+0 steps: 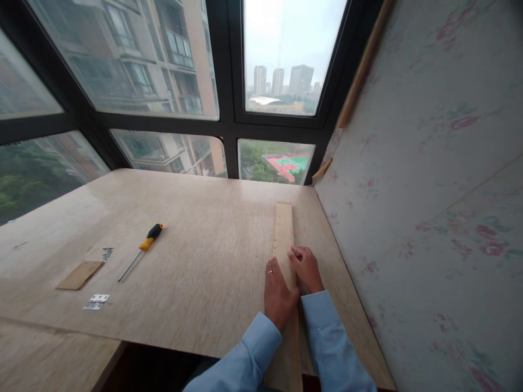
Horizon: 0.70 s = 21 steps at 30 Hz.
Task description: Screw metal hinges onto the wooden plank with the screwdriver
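Observation:
A long, narrow wooden board (pixel 284 223) lies on the tabletop, pointing towards the window, with small dark holes along its left side. My left hand (pixel 279 294), a ring on one finger, grips across this board, its fingertips by the left edge and the thumb towards the right. Just beyond it, my right hand (pixel 305 268) is closed in a pinch over the board's right edge. Whatever sits between those fingertips is too small or hidden to name.
To the left on the stone-patterned tabletop (pixel 196 234) lie a yellow-and-black screwdriver (pixel 141 250), several small screws (pixel 107 253), a small wooden piece (pixel 80 275) and metal hinges (pixel 97 301). A papered wall (pixel 408 218) rises at right; dark-framed windows (pixel 229 122) stand behind.

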Motion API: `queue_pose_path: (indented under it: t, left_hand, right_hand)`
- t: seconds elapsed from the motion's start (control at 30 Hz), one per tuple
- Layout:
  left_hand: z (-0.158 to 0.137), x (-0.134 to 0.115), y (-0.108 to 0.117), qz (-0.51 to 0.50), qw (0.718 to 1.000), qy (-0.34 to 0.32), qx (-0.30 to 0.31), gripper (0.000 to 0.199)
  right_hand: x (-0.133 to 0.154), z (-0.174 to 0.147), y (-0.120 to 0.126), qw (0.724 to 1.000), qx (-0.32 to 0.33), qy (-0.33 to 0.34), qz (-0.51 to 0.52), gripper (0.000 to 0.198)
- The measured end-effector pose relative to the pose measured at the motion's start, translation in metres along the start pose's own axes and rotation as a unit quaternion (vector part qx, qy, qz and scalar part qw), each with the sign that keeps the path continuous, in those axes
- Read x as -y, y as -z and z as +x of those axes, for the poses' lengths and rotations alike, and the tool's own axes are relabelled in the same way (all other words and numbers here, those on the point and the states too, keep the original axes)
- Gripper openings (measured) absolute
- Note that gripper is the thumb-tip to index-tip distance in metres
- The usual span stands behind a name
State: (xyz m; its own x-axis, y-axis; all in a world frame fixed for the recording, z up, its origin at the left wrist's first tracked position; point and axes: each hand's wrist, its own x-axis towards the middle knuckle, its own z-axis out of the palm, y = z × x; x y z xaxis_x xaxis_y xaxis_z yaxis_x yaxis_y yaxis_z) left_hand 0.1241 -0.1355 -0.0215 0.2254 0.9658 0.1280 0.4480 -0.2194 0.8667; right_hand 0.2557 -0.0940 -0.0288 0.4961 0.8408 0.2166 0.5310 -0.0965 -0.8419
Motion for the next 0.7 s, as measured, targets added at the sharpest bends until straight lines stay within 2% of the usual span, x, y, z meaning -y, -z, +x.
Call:
queue_pose_path:
  t: [0.2, 0.33, 0.5, 0.7]
  left_hand:
    - [-0.003, 0.004, -0.010, 0.050, 0.998, 0.022, 0.027, 0.090]
    - [-0.003, 0.008, -0.010, 0.034, 0.998, 0.024, 0.041, 0.090]
    - [-0.001, 0.009, -0.005, -0.006, 0.998, 0.021, 0.061, 0.089]
    - [-0.001, 0.012, 0.003, -0.033, 0.999, -0.006, 0.041, 0.089]
  right_hand:
    - [-0.007, -0.002, -0.008, 0.999, -0.009, 0.034, -0.025, 0.031]
    - [-0.010, -0.002, -0.011, 0.998, -0.011, 0.046, -0.030, 0.033]
    - [-0.008, -0.005, -0.017, 0.997, -0.004, 0.076, -0.033, 0.044]
    - [-0.012, -0.012, -0.028, 0.988, 0.056, 0.113, -0.086, 0.052]
